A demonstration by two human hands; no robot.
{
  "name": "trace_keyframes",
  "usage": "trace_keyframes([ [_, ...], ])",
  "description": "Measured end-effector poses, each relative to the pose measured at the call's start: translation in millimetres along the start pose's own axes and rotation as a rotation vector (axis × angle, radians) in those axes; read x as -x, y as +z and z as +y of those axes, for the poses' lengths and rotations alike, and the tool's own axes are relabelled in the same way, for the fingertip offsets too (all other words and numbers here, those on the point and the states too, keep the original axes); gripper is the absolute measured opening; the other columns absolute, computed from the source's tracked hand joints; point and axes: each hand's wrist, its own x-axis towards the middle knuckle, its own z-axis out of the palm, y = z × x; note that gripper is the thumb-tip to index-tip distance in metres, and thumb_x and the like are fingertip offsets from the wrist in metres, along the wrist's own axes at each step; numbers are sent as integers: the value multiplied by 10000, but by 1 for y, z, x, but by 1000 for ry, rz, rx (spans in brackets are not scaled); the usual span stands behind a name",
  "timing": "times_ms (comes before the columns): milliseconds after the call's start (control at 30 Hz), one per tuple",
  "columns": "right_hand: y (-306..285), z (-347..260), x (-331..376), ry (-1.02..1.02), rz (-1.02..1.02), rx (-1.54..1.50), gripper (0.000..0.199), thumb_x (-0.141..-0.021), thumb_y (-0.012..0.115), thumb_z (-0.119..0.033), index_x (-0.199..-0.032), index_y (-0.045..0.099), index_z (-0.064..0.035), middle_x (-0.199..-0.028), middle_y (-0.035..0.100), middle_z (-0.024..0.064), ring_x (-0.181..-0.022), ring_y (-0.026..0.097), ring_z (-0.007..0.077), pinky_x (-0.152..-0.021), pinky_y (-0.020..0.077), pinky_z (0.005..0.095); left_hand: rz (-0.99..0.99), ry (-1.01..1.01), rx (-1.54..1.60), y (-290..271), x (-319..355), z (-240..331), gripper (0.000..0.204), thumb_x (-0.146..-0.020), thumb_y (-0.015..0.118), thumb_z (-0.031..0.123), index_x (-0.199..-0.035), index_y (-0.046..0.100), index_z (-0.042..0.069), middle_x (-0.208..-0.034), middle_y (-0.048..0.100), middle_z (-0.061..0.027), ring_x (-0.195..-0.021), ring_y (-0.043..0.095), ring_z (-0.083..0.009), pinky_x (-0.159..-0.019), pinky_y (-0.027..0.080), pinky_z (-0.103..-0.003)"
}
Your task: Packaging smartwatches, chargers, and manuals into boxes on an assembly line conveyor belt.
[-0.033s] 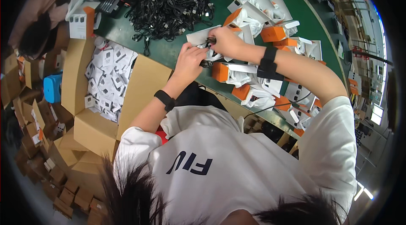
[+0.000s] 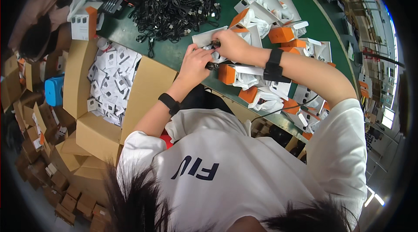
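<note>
My two hands meet over an open white box [image 2: 208, 37] near the front edge of the green table. My left hand [image 2: 196, 64] is closed, with a coiled black cable [image 2: 212, 66] showing under its fingers. Fingers pinched, my right hand [image 2: 231, 45] holds a dark cable bundle [image 2: 215, 44] just above the box. Its fingertips nearly touch those of the left hand. The box's inside is mostly hidden by my hands. Behind them lies a big heap of black cables [image 2: 176, 7] with silver plugs.
Several open white-and-orange boxes [image 2: 281, 35] with white wrapping crowd the table [image 2: 167, 51] on the right. A large carton [image 2: 150, 81] full of small printed white packets [image 2: 112, 79] stands at the left. Another person [image 2: 37, 40] is at the far left, by black parts [image 2: 114, 4].
My right hand has shifted very slightly left and down with the dark cable bundle. The left hand stays in place.
</note>
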Motion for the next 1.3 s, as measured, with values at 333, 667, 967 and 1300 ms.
trace_keyframes([
  [333, -9, 7, -1, -79, -222, -89, 218, -624, 576, 3, -837, 540, -19, -759, 586, 178, -744, 571, 347, -623, 439, 373, 138, -117, -92, 10, -8, 7, 105, -585, 628, 28, -663, 565, 59, -835, 630, -43, -744, 571, -206, -781, 347, -359],
  [667, -23, 9, 15, -62, -42, -132, 243, -675, 528, 46, -902, 438, 43, -822, 537, 146, -679, 590, 275, -580, 452, 355, 98, -215, -132, 12, -12, 7, 185, -538, 594, -27, -694, 606, 71, -709, 613, -37, -657, 557, -220, -760, 364, -332],
  [967, -28, 11, 7, 120, -147, -153, 199, -650, 628, 49, -781, 487, -1, -631, 527, 59, -586, 531, 126, -527, 435, 278, 122, -153, -77, 17, -3, 2, 143, -578, 584, -39, -688, 578, 54, -843, 647, -24, -692, 571, -203, -798, 369, -346],
  [1300, -26, 26, 5, -64, -200, 16, 278, -581, 713, -87, -810, 586, 7, -696, 596, 138, -658, 590, 252, -594, 457, 322, -144, 51, -180, -1, -13, 6, 147, -551, 568, -25, -672, 541, 53, -941, 623, -63, -835, 535, -227, -795, 370, -370],
])
